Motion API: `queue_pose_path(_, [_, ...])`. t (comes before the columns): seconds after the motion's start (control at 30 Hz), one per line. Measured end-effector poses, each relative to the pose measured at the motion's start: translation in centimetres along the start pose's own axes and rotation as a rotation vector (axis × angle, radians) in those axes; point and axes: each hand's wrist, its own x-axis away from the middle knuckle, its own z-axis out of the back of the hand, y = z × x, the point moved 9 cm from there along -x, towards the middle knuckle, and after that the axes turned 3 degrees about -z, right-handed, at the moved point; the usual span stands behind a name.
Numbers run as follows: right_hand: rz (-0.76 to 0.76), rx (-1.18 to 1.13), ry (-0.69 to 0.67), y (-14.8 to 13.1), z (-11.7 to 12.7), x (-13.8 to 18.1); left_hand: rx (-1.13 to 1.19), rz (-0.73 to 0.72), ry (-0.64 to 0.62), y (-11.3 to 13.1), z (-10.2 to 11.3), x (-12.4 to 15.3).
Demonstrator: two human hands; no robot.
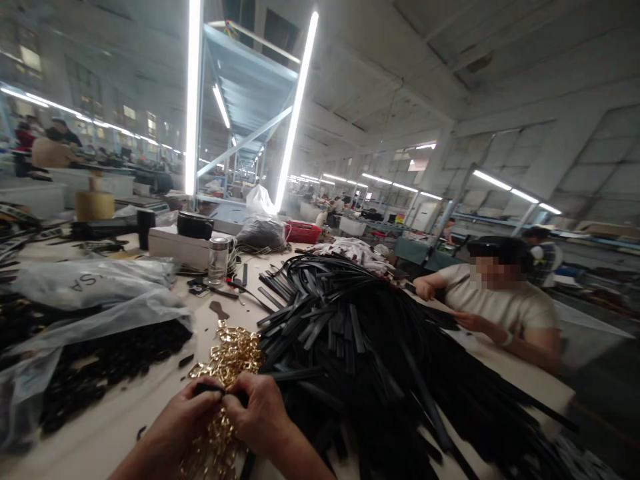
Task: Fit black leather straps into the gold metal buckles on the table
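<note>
In the head view, shiny gold metal chain (235, 350) is heaped on the pale table (113, 427), and long flat black straps (345, 327) are piled at its right, probably so that both can be reached easily. Above the chain a small black piece (207, 389) is held, apparently steadied from two sides. It is pinched by the left hand (187, 408), fingers closed; the right hand (260, 408) is also closed upon it, but whether chain is gripped too cannot be told.

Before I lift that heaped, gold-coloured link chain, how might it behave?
The gold-coloured chain would probably hang limp, since it lies folded over itself. That overlap could snag; its metallic shine suggests it may be heavy for its size.
</note>
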Motion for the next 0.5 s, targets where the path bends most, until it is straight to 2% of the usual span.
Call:
queue_pose_path(0.17, [-0.038,0.053,0.004,0.0,0.1,0.0,-0.162,-0.059,-0.041,0.6,0.1,-0.3])
queue_pose_path(0.33, [-0.071,0.043,0.045,0.4,0.9,-0.3,-0.492,-0.336,0.004,4.4,-0.9,1.2])
queue_pose_path(0.4, [-0.079,0.029,0.058,0.5,1.4,-0.4,-0.501,-0.409,0.013,5.3,-1.1,1.8])
queue_pose_path(0.5, [-0.107,-0.005,0.073,0.7,2.4,-0.6,-0.429,-0.371,0.008,4.6,-0.5,1.7])
